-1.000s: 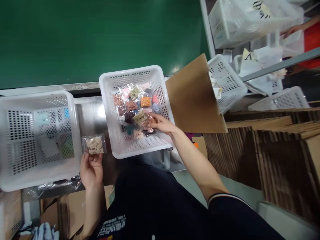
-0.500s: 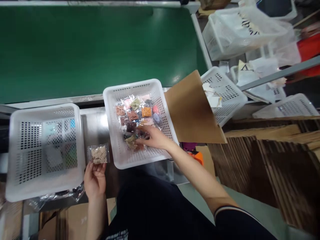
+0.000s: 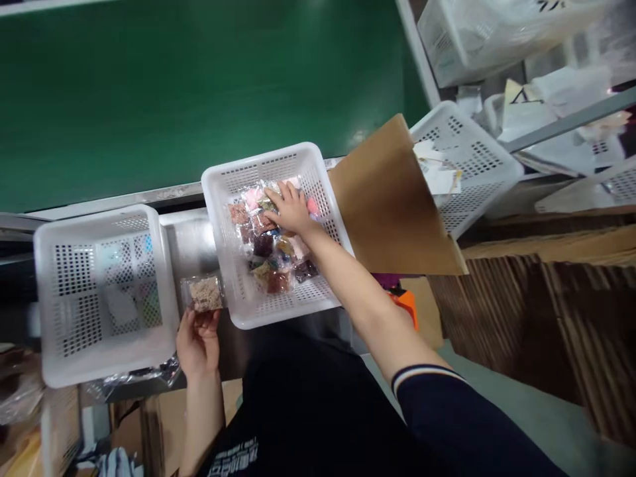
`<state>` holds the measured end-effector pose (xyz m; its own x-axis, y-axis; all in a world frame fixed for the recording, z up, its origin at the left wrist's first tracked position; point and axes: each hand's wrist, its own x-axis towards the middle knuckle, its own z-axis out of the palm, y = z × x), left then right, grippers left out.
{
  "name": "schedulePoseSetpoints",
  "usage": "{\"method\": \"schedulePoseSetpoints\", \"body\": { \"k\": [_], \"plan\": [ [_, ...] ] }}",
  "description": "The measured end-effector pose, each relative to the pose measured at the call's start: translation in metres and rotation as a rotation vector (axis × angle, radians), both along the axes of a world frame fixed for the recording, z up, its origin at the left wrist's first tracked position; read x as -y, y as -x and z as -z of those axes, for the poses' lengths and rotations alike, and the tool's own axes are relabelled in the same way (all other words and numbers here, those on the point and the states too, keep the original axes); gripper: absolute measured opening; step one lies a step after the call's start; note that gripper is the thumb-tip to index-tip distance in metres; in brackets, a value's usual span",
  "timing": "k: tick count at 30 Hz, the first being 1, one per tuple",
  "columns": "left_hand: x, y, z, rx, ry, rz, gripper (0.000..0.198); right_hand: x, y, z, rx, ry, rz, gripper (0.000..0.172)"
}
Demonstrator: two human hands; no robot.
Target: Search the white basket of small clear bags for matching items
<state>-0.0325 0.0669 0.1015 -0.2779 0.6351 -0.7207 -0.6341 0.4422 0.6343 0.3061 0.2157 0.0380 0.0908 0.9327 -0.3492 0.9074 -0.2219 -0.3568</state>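
Note:
My left hand (image 3: 199, 344) is closed on the lower edge of a small clear packet of beige granules (image 3: 205, 294), held up between the two baskets. A white plastic basket (image 3: 288, 317) in front of me holds several small clear packets in pink, brown, orange and green. Over its upper packets lies my right hand (image 3: 291, 211), fingers apart and touching the bags around a green packet (image 3: 268, 202). A dark maroon packet (image 3: 263, 245) and a reddish-brown packet (image 3: 278, 281) sit lower in the basket. Part of the pile is hidden under my right hand and forearm.
A second white basket (image 3: 74, 358) with flat packs inside stands at left. Behind both baskets runs a green belt surface (image 3: 199, 93). A brown cardboard flap (image 3: 392, 205) rises on the right, beside another white basket (image 3: 477, 159). Stacked cardboard (image 3: 507, 324) fills the lower right.
My right hand has moved from the lower packets up to the upper part of the pile, now covering the orange packet's spot. My left hand still holds the beige packet. The view has shifted slightly.

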Motion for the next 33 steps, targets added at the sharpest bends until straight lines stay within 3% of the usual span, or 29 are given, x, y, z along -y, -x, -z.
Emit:
{"method": "schedulePoseSetpoints", "body": {
  "k": [7, 14, 19, 24, 27, 30, 33],
  "plan": [
    [-0.009, -0.034, -0.018, -0.048, -0.106, 0.111, 0.030, 0.007, 0.006, 0.002, 0.044, -0.079, -0.008, 0.072],
    [-0.010, -0.059, 0.000, -0.155, -0.139, 0.086, 0.025, 0.052, 0.021, -0.004, 0.136, -0.044, -0.087, 0.066],
    [0.021, -0.067, 0.000, -0.301, -0.196, 0.178, 0.026, 0.094, 0.035, -0.014, 0.131, 0.000, -0.120, 0.065],
    [0.068, -0.049, -0.010, -0.252, -0.126, 0.119, 0.032, 0.143, 0.057, -0.024, 0.070, 0.028, -0.135, 0.058],
    [0.092, -0.024, -0.012, -0.175, -0.064, 0.111, 0.024, 0.168, 0.060, -0.030, -0.120, 0.053, -0.115, 0.053],
    [0.110, 0.002, -0.014, -0.048, 0.042, 0.084, 0.004, 0.188, 0.050, -0.039, -0.432, -0.005, 0.066, 0.061],
    [0.122, 0.018, -0.016, 0.033, 0.118, 0.020, 0.020, 0.210, 0.045, -0.052, -0.443, -0.062, 0.264, 0.068]
  ]
}}
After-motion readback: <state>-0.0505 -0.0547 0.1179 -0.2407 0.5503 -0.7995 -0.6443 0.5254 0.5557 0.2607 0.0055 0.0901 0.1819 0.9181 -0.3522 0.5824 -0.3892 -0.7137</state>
